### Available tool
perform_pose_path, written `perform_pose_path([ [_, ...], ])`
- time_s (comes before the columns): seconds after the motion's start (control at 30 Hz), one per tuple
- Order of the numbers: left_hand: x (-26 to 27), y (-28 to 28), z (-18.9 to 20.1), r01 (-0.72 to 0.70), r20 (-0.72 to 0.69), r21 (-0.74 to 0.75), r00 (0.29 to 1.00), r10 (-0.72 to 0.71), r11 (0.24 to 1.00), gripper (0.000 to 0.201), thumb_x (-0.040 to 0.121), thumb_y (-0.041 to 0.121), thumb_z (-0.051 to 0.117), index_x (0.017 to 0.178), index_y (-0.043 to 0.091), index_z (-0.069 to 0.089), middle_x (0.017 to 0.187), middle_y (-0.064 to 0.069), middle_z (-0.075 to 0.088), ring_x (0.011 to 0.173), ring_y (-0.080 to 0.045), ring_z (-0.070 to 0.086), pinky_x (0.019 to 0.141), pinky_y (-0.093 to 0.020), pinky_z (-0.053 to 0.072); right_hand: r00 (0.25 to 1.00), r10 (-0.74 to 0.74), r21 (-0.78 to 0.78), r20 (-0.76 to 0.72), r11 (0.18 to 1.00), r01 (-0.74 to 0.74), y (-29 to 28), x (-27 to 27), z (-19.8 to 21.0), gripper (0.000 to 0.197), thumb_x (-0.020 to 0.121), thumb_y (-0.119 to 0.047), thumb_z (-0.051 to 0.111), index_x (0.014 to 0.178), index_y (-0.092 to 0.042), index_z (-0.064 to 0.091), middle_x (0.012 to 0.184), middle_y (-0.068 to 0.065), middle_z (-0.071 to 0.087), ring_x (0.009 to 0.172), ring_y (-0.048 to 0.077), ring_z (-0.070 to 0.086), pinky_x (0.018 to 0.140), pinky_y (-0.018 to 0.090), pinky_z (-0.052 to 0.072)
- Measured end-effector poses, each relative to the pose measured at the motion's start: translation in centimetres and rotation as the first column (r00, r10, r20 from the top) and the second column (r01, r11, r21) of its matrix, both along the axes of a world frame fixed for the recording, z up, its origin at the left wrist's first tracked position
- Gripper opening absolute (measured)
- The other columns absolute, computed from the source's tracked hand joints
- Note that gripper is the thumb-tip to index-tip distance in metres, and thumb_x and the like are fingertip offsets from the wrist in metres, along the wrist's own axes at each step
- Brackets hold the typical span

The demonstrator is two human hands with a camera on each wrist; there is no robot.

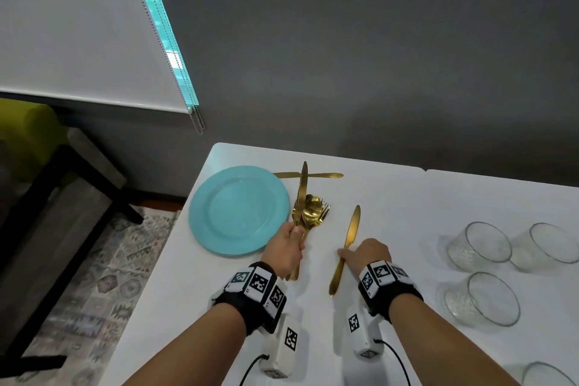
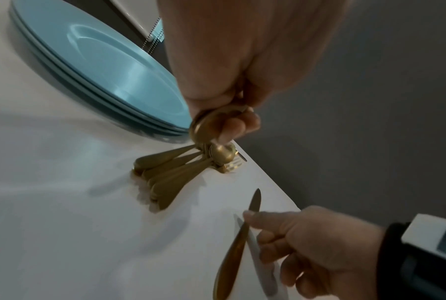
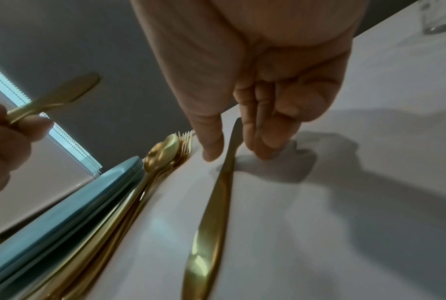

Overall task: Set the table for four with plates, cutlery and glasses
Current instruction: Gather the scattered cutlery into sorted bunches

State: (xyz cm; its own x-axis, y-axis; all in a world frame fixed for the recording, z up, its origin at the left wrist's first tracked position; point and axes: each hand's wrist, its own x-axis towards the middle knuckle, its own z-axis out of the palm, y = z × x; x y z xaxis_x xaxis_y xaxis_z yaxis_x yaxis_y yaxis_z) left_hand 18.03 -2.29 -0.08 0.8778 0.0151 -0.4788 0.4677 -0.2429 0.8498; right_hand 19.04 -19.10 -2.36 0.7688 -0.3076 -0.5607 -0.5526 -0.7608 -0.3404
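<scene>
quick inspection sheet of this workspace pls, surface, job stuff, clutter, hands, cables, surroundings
surface: white table, a seam running across it to the right
plates: stack of blue plates at the far left corner, none laid out yet
cutlery: pile of gold spoons and forks beside the plates; one gold knife lying crosswise behind the pile
glasses: four clear glasses grouped at the right, one cut off by the frame edge
clutter: nothing seen
left hand: grips a knife, blade pointing away
right hand: pinches a second knife lying on the table
cables: black leads from the wrist cameras
surroundings: grey wall, window blind, patterned rug, dark side table
</scene>
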Motion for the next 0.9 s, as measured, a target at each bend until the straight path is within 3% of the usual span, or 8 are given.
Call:
perform_pose_path([
  [0.07,0.6,0.0,-0.2,-0.018,-0.014,0.0,1.0,0.018,1.0,0.025,0.1,0.023,0.031,0.085,0.023,0.05,0.07,0.001,0.049,0.061,-0.013,0.046,0.061,-0.028,0.041,1.0,-0.003,0.02,-0.018,1.0,0.004,0.3,0.5,-0.5,0.037,0.082,-0.042,0.067,0.091,-0.007,0.063,0.08,0.002,0.056,0.074,0.019,0.053,0.048,0.021,0.035],
  [0.13,1.2,0.0,-0.4,-0.02,-0.034,-0.014,0.999,0.019,1.0,0.023,0.1,0.021,0.031,0.088,0.019,0.051,0.069,0.001,0.049,0.06,-0.012,0.046,0.057,-0.025,0.04,0.999,-0.014,0.045,-0.034,0.999,0.016,0.5,1.0,-0.8,0.033,0.081,-0.037,0.069,0.093,-0.007,0.063,0.083,0.003,0.057,0.074,0.019,0.054,0.044,0.019,0.032],
  [0.3,2.1,-0.5,-0.5,-0.038,-0.078,-0.055,0.996,0.033,0.998,0.02,0.1,0.017,0.031,0.093,0.013,0.049,0.07,-0.002,0.051,0.057,-0.014,0.049,0.053,-0.024,0.042,0.993,-0.086,0.042,-0.085,0.995,0.089,0.4,2.2,-0.9,0.024,0.081,-0.02,0.063,0.063,-0.01,0.052,0.064,0.002,0.054,0.062,0.019,0.057,0.042,0.019,0.036],
  [0.4,2.4,-0.9,-0.4,-0.042,-0.107,-0.08,0.994,0.033,0.996,0.021,0.1,0.017,0.031,0.09,0.015,0.049,0.073,-0.004,0.052,0.056,-0.015,0.05,0.053,-0.024,0.045,0.99,-0.122,0.075,-0.066,0.989,0.126,0.3,2.0,-0.6,0.026,0.078,-0.023,0.064,0.06,-0.01,0.051,0.06,0.001,0.054,0.049,0.014,0.051,0.042,0.018,0.037],
  [0.63,3.2,-1.5,-0.1,-0.057,-0.157,-0.152,0.987,0.033,0.987,0.019,0.101,0.02,0.03,0.098,0.01,0.046,0.076,-0.007,0.057,0.057,-0.017,0.057,0.046,-0.022,0.044,0.988,-0.146,0.123,-0.052,0.981,0.151,-1.1,2.1,0.6,0.029,0.077,-0.028,0.064,0.059,-0.007,0.056,0.056,0.006,0.06,0.052,0.022,0.058,0.054,0.024,0.051],
  [0.73,3.7,-1.7,0.2,-0.081,-0.207,-0.225,0.978,0.034,0.971,0.018,0.101,0.018,0.03,0.095,0.008,0.044,0.076,-0.011,0.057,0.057,-0.022,0.057,0.044,-0.025,0.044,0.993,-0.12,0.26,0.002,0.959,0.115,-1.0,3.2,2.1,0.027,0.078,-0.025,0.064,0.059,-0.007,0.063,0.049,0.007,0.061,0.044,0.019,0.053,0.046,0.019,0.043],
  [0.83,4.2,-2.0,0.4,-0.041,-0.193,-0.233,0.981,-0.005,0.972,0.018,0.101,0.018,0.031,0.092,0.009,0.045,0.075,-0.01,0.056,0.055,-0.021,0.055,0.049,-0.029,0.045,0.992,-0.089,0.433,0.093,0.9,0.041,0.3,4.4,3.5,0.017,0.075,-0.018,0.064,0.061,-0.008,0.068,0.068,0.018,0.07,0.05,0.021,0.053,0.049,0.025,0.042],
  [0.9,4.3,-2.2,0.5,-0.006,-0.146,-0.197,0.989,-0.023,0.98,0.018,0.101,0.02,0.034,0.093,0.011,0.047,0.075,-0.007,0.059,0.057,-0.021,0.058,0.056,-0.033,0.05,0.992,-0.046,0.489,0.12,0.872,-0.019,1.3,5.2,4.1,0.017,0.079,-0.017,0.064,0.063,-0.009,0.068,0.071,0.016,0.071,0.049,0.017,0.052,0.047,0.025,0.04],
])
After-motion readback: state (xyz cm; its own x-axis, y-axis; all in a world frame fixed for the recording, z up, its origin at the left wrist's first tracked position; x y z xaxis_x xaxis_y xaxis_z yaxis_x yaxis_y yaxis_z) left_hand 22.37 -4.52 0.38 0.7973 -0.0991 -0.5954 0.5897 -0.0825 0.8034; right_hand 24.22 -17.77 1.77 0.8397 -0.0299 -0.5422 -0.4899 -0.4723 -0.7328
